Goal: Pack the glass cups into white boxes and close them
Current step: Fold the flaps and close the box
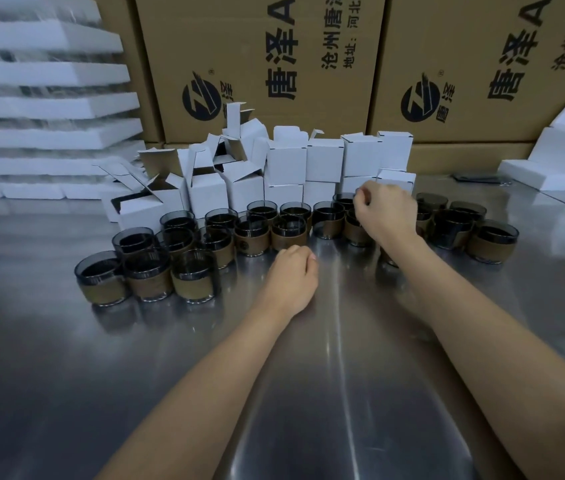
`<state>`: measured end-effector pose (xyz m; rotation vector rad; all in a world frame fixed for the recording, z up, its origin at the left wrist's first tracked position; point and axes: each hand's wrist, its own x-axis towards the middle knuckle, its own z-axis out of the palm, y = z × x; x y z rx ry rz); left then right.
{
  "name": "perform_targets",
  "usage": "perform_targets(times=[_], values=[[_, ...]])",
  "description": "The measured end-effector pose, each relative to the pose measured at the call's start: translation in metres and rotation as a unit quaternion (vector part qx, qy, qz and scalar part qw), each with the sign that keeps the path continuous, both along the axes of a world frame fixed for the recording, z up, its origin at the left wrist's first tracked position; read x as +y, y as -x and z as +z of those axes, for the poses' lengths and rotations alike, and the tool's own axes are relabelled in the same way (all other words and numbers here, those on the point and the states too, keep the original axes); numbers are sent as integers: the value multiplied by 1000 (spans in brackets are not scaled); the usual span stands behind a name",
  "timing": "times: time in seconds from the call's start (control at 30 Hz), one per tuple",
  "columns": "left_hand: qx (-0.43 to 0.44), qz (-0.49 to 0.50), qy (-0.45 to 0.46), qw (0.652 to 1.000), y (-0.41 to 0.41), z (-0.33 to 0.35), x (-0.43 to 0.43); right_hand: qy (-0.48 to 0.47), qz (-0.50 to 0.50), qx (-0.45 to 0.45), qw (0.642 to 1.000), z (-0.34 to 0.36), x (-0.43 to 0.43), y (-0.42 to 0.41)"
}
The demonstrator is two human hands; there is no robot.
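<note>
Several smoky glass cups (252,233) with brown sleeves stand in rows across the steel table (308,375). Behind them is a heap of white boxes (284,161), some shut and stacked, others on the left with flaps open (156,192). My left hand (291,275) rests on the table just in front of the middle cups, fingers curled, holding nothing. My right hand (386,211) hovers over the cups right of centre, fingers curled. Its thumb and forefinger meet by the rim of a rear cup (343,199); whether they pinch it is unclear. Another cup (355,233) sits partly hidden under that hand.
Large brown cartons (260,64) with black print wall off the back. White foam sheets (42,109) are stacked at the left, and white foam pieces (558,157) lie at the right. A dark flat object (482,178) lies at the back right. Bare steel stretches toward me.
</note>
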<state>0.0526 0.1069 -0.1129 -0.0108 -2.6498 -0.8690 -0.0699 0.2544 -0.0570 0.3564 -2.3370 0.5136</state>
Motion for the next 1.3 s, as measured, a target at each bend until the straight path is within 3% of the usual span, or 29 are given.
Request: perform_targets(times=[0.17,0.3,0.5,0.7,0.8,0.87,1.0,1.3], values=[[6,13,-1,1000,2,-1,1,26,41,108,993,9,-3,-11],[32,16,-41,999,2,3,0,222,126,-62,965,-10,-42,-52],[106,43,-122,986,-1,6,-7,331,131,-239,903,-47,-74,-86],[217,63,-57,973,-4,17,-10,248,124,-261,925,-47,-78,-84],[235,112,-79,962,5,34,-19,203,121,-267,934,-43,-81,-80],[187,148,-91,967,19,48,-24,148,118,-273,943,-44,-83,-79],[36,189,6,981,57,72,-43,92,109,-266,953,-45,-86,-77],[-28,198,158,967,119,76,-81,28,106,-234,966,-52,-91,-72]])
